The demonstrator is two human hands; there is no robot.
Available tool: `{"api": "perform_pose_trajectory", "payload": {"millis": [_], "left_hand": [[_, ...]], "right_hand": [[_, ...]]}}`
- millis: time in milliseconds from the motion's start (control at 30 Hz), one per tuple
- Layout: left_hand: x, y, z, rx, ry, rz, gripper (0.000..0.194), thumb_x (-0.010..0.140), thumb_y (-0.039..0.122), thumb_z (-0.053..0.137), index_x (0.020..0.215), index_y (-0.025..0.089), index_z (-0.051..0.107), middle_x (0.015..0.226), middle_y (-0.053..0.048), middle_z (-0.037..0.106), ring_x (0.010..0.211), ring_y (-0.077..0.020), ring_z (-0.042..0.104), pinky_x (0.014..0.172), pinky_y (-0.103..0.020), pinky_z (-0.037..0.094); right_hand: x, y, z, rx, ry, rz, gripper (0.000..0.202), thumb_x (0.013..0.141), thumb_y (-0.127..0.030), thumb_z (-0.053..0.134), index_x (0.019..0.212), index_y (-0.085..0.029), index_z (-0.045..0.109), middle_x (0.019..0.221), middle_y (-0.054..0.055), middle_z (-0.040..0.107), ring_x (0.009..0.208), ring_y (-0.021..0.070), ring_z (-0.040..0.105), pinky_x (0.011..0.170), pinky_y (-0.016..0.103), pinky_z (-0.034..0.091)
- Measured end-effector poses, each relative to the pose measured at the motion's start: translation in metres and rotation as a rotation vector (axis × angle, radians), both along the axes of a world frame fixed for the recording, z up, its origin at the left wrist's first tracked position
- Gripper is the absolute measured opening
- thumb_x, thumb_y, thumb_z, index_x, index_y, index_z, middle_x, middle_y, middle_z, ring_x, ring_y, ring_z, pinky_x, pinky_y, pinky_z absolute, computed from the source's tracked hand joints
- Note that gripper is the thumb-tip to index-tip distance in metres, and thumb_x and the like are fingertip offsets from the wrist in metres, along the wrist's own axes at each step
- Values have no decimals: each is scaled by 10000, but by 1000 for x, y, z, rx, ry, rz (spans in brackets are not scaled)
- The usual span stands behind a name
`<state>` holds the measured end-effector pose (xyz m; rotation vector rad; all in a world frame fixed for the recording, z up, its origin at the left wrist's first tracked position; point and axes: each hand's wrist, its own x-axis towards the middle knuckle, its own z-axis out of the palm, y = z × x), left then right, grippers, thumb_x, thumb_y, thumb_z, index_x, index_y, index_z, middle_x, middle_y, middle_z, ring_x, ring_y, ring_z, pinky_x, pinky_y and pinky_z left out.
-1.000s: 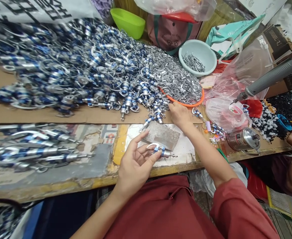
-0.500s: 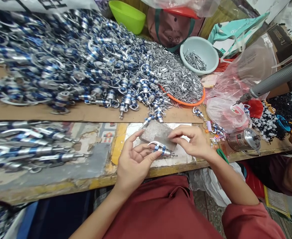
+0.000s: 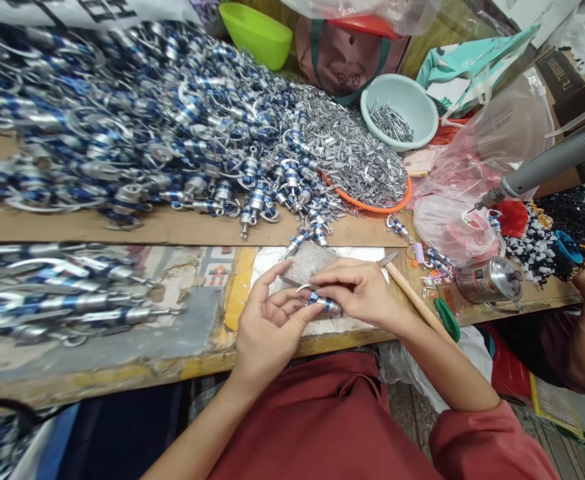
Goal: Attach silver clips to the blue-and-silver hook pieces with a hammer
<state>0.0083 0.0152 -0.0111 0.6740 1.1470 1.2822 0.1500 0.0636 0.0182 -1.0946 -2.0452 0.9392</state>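
Note:
My left hand (image 3: pixel 267 320) pinches a small blue and silver metal piece (image 3: pixel 325 302) with a curved white lever, holding it level above the table's front edge. The fingers of my right hand (image 3: pixel 360 290) are closed together at the lever end of that piece. Whatever sits between those right fingertips is hidden. Just behind both hands lies a grey metal block (image 3: pixel 305 261) on a white sheet. Beside my right forearm rests a hammer (image 3: pixel 415 297) with a wooden handle, partly covered by the arm.
A large heap of similar blue and silver pieces (image 3: pixel 172 133) fills the back left. Finished-looking long pieces (image 3: pixel 72 300) lie front left. Small flat metal parts (image 3: pixel 362 160) spill over an orange-rimmed tray. A pale bowl (image 3: pixel 422 100), a hanging screwdriver (image 3: pixel 547 160) and a lidded pot (image 3: pixel 492 280) stand right.
My right hand has moved left, from above the block to the metal piece, uncovering the hammer. My left hand stays almost still, holding the same piece.

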Motion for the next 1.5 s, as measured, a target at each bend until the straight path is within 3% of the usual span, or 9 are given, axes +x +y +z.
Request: {"api": "perform_pose_trajectory", "payload": {"millis": [133,300,500,600,800,1000,1200,1367,1500], "left_hand": [[0,0,-1,7,-6,-5,740,586,228,783,1227,174,416,701,17,642,696,-144,661,691,-297,580],[0,0,-1,7,-20,-4,750,579,216,784,1228,166,412,709,18,649,653,-120,648,667,-258,569],[-1,1,2,-16,17,-13,759,569,219,786,1237,153,433,710,10,657,612,-102,627,627,-211,540],[-1,1,2,-23,19,-5,771,565,224,796,1245,151,440,715,7,668,616,-90,622,636,-188,535],[0,0,3,-14,21,-15,783,590,232,788,1281,164,428,733,6,687,681,-102,643,672,-198,549],[-2,0,2,-40,4,-10,839,558,221,804,1300,164,417,729,13,686,675,-110,651,677,-221,558],[-1,0,4,-54,3,-15,873,548,220,798,1318,134,395,755,-25,712,701,-125,663,684,-224,557],[0,2,8,-69,-35,-21,872,535,199,789,1310,124,397,715,-9,701,665,-122,659,647,-216,563],[-1,3,7,-72,-33,-9,895,517,204,801,1311,119,398,687,1,685,653,-120,648,636,-220,571]], "right_hand": [[4,-3,2,5,-21,-42,172,786,-96,608,888,-173,724,782,20,685,713,110,625,659,207,499],[0,-2,11,116,-350,70,219,843,-162,562,1010,-189,701,822,33,628,746,120,580,648,217,455],[-14,2,27,115,-698,139,183,834,-254,592,972,-277,710,835,13,570,689,121,506,539,225,332],[-14,4,27,108,-708,164,179,839,-256,586,964,-282,711,857,11,564,682,117,502,543,232,317],[-10,5,23,259,-674,263,191,866,-208,535,965,-250,693,842,11,573,714,124,495,555,238,295],[-13,10,37,148,-714,334,109,849,-153,548,896,-163,645,890,26,579,770,119,523,606,216,338],[-18,14,37,121,-763,312,55,846,-157,555,875,-135,596,847,30,567,736,127,520,600,228,340],[-19,2,27,203,-800,170,71,856,-141,517,874,-144,585,852,50,581,766,160,537,617,253,353],[-14,-5,18,214,-709,99,129,857,-128,496,934,-141,598,873,64,599,793,165,547,662,260,392]]}}
